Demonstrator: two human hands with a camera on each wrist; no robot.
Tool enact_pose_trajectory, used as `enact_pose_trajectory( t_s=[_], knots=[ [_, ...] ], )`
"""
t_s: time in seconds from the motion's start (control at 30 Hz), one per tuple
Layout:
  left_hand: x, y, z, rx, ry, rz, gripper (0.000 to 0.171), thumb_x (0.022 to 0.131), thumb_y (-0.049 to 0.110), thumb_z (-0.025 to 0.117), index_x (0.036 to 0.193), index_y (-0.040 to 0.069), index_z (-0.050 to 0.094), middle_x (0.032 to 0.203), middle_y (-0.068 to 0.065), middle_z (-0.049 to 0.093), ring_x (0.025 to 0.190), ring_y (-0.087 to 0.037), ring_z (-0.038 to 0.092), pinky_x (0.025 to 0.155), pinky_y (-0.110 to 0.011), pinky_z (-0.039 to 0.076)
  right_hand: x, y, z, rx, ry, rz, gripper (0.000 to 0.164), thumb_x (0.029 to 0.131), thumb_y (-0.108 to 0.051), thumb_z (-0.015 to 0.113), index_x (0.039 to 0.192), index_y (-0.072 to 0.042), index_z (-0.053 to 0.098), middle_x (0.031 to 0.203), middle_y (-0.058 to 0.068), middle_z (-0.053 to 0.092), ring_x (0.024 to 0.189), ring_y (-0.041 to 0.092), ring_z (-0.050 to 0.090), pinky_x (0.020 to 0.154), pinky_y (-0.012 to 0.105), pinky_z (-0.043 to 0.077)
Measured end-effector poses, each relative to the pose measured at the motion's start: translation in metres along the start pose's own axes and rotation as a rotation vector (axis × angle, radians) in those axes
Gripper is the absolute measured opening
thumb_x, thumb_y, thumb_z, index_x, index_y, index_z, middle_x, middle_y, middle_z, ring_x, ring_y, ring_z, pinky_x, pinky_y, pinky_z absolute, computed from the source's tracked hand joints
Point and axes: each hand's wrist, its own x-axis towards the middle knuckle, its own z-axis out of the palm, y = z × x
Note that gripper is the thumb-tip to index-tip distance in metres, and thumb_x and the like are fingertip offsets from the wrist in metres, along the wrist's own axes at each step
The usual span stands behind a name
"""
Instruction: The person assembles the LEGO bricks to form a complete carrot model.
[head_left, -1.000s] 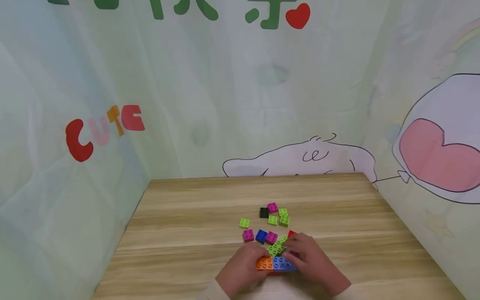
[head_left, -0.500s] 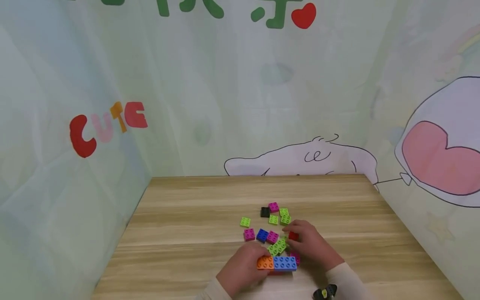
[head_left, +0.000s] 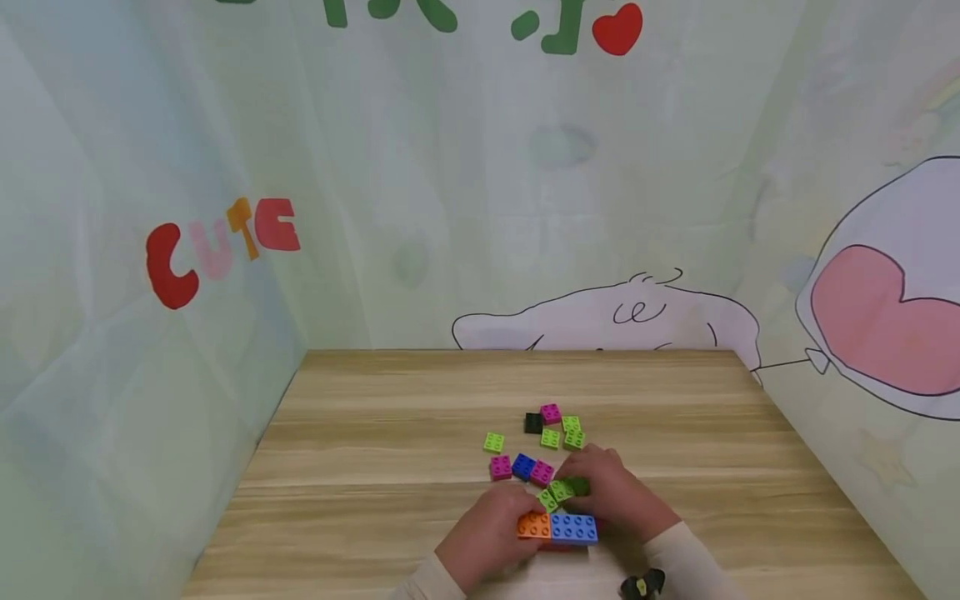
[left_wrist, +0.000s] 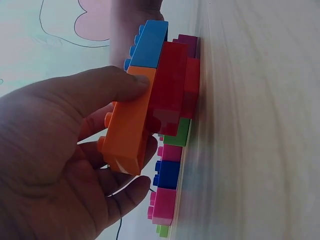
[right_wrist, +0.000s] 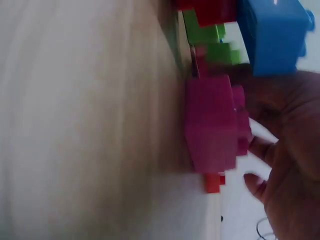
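My left hand (head_left: 491, 533) grips a stack of toy bricks at its orange brick (left_wrist: 131, 117), thumb on the near side. Beside the orange brick sits a blue brick (head_left: 573, 528), both on top of a red brick (left_wrist: 170, 85), with another red brick (left_wrist: 191, 87) lower down. Just beyond the stack, my right hand (head_left: 621, 493) has its fingers and thumb around a green brick (head_left: 577, 486), blurred in the right wrist view. Two light green bricks (head_left: 560, 490) lie between the hands. A magenta brick (right_wrist: 212, 125) stands under the right palm.
Further back lie loose magenta bricks (head_left: 501, 467), a dark blue brick (head_left: 523, 467), a black brick (head_left: 533, 423) and several light green bricks (head_left: 550, 438). An orange-red brick (right_wrist: 212, 183) sits past the magenta one. Printed cloth (head_left: 375, 208) walls the wooden table (head_left: 360, 467).
My right hand left the blue end of the stack, reached over the red brick, then came back to the green bricks. The green row now looks broken up. My left hand stays on the stack.
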Motion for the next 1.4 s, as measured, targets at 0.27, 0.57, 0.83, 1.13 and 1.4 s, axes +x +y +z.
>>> enact_pose_trajectory(
  t_s=[0.27, 0.57, 0.83, 1.13, 1.4],
  knots=[
    [0.000, 0.000, 0.002, -0.007, 0.004, 0.005, 0.030, 0.080, 0.023, 0.090, 0.108, 0.021, 0.079, 0.096, 0.018, 0.066, 0.088, 0.000, 0.055, 0.085, -0.026, 0.054, -0.035, -0.008, -0.019, 0.138, 0.132, -0.045, 0.034, 0.085, -0.027, 0.087, 0.117, -0.023, 0.077, 0.107, -0.017, 0.070, 0.100, 0.015, 0.065, 0.091, 0.041, 0.055],
    [-0.003, 0.001, -0.002, 0.013, 0.023, -0.013, 0.032, 0.082, 0.026, 0.089, 0.111, 0.019, 0.078, 0.102, 0.014, 0.069, 0.095, -0.003, 0.059, 0.091, -0.030, 0.055, -0.061, -0.019, -0.013, 0.058, 0.084, -0.042, 0.037, 0.087, -0.043, 0.082, 0.121, -0.029, 0.077, 0.109, -0.026, 0.067, 0.102, 0.005, 0.060, 0.093, 0.039, 0.050],
    [-0.003, 0.002, 0.000, 0.028, 0.018, 0.004, 0.034, 0.082, 0.026, 0.089, 0.113, 0.018, 0.078, 0.103, 0.013, 0.069, 0.098, -0.005, 0.059, 0.093, -0.031, 0.054, -0.069, -0.017, -0.007, -0.050, 0.204, -0.098, 0.038, 0.078, -0.030, 0.090, 0.114, -0.031, 0.078, 0.110, -0.023, 0.069, 0.103, 0.006, 0.063, 0.090, 0.040, 0.050],
    [-0.002, 0.001, 0.001, 0.044, 0.020, 0.012, 0.031, 0.083, 0.028, 0.088, 0.111, 0.018, 0.078, 0.101, 0.014, 0.067, 0.095, -0.004, 0.057, 0.091, -0.030, 0.054, -0.074, -0.025, -0.007, 0.095, 0.144, 0.002, 0.030, 0.091, -0.036, 0.080, 0.118, -0.025, 0.078, 0.112, -0.019, 0.068, 0.105, 0.007, 0.063, 0.091, 0.035, 0.057],
    [-0.002, 0.001, 0.000, 0.026, 0.010, 0.017, 0.030, 0.084, 0.027, 0.088, 0.110, 0.017, 0.078, 0.097, 0.015, 0.066, 0.089, -0.001, 0.056, 0.086, -0.027, 0.055, -0.068, -0.046, 0.013, 0.363, 0.315, 0.430, 0.009, 0.096, -0.029, 0.076, 0.099, -0.022, 0.081, 0.098, -0.008, 0.071, 0.087, 0.009, 0.062, 0.072, 0.025, 0.054]
  ],
)
